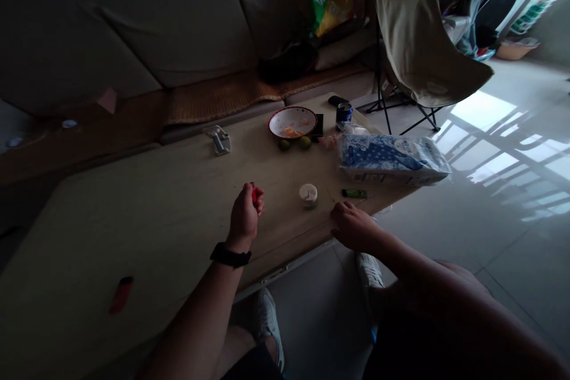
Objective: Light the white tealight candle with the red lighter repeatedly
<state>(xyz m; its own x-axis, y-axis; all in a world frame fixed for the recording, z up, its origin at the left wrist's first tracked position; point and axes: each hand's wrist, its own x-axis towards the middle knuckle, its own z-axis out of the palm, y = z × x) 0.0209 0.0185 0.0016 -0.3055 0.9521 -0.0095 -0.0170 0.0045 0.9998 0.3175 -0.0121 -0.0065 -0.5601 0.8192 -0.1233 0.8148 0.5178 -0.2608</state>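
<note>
My left hand (246,214), with a dark band on the wrist, is closed around a red lighter (254,193) and held above the table. My right hand (354,225) is at the table's near edge, fingertips pinched together. A thin pale stick (330,195) rises from those fingertips; its exact kind is too small to tell. Between the two hands stands a small round tub with a white lid (308,193). A green lighter (355,193) lies just beyond my right fingers. Another red lighter (121,295) rests far to the left on the table.
On the table (155,208) are a red-rimmed bowl (291,123) with orange bits, green fruits (304,142), a grey holder (218,140), a blue can (344,113) and a blue tissue pack (392,154). Behind are a sofa (191,29) and a folding chair (414,41).
</note>
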